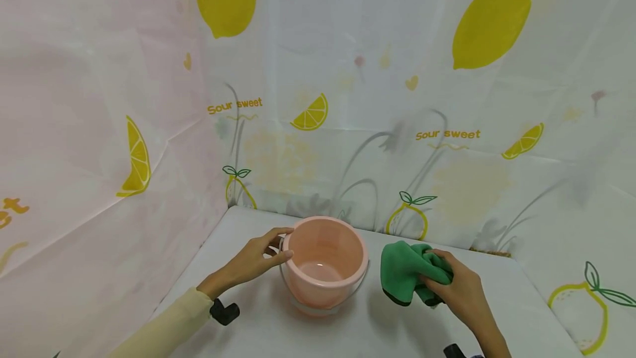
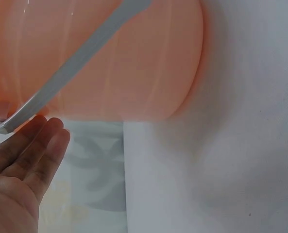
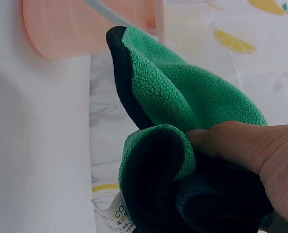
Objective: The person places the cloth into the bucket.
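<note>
Green cloth (image 1: 403, 272), pinched in right hand (image 1: 462, 289), hangs beside pink bucket (image 1: 323, 294); spread left hand (image 1: 250, 261) touches bucket's rim (image 1: 325, 284). Bucket stands between hands.

A plain white tabletop (image 1: 521, 314) with straight edges. Standing upright on it, slightly left of the middle, is a round, pale pink bucket (image 1: 318, 293), its thin grey handle (image 2: 76, 70) lowered across the front.
</note>
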A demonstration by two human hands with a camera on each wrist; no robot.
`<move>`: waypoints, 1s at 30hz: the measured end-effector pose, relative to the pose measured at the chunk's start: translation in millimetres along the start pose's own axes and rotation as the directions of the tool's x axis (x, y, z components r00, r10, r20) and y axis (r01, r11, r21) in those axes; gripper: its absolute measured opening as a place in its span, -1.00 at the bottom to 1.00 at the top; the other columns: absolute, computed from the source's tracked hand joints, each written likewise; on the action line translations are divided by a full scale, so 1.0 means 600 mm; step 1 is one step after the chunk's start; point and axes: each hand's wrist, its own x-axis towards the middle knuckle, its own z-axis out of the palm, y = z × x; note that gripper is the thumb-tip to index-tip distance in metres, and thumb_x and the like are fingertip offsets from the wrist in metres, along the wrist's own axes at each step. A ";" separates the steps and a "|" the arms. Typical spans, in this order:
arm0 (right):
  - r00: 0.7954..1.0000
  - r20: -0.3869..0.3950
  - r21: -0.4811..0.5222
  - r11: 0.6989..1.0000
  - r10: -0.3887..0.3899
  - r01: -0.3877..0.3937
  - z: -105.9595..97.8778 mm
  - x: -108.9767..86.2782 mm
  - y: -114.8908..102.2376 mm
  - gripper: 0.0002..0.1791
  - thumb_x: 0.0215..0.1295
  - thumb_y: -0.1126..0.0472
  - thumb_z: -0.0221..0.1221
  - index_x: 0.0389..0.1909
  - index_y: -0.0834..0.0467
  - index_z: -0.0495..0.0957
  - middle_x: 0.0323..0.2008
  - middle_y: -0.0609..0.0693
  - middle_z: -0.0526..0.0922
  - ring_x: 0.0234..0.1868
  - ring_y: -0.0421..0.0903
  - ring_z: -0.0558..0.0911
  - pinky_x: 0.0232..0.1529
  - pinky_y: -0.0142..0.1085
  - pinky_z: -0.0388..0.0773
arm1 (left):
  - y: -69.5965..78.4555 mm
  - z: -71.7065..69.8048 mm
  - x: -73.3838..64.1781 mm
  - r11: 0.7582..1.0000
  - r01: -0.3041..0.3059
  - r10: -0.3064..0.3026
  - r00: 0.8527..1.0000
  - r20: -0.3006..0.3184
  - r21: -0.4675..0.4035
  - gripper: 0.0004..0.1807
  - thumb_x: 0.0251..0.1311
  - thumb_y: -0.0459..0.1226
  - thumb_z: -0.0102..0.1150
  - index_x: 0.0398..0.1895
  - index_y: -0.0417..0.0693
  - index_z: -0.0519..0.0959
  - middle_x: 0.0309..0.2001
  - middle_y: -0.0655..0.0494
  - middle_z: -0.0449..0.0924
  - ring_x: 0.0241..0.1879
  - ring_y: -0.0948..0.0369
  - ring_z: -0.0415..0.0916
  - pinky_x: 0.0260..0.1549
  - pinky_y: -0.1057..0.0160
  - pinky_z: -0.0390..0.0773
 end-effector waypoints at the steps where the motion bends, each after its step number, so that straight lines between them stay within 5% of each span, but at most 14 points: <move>1: 1.000 0.000 -0.002 1.000 -0.003 0.003 0.000 0.001 -0.001 -0.37 0.12 0.14 0.54 0.21 0.17 0.57 -0.04 0.25 0.71 -0.16 0.12 0.68 -0.29 -0.08 0.61 | -0.001 0.000 0.000 1.000 0.001 -0.001 1.000 0.001 -0.001 -0.37 0.42 0.06 0.23 0.50 0.23 0.35 -0.01 0.20 0.64 -0.06 0.22 0.63 -0.03 0.12 0.63; 30: 0.998 -0.045 0.026 0.998 -0.051 0.053 -0.016 0.016 -0.035 -0.41 0.15 0.19 0.52 0.22 0.12 0.59 -0.06 0.18 0.73 -0.17 0.06 0.67 -0.29 -0.11 0.59 | -0.001 -0.003 0.001 1.000 -0.004 0.004 1.000 0.005 0.009 -0.35 0.41 0.07 0.24 0.50 0.21 0.35 0.01 0.21 0.65 -0.05 0.20 0.64 -0.03 0.15 0.64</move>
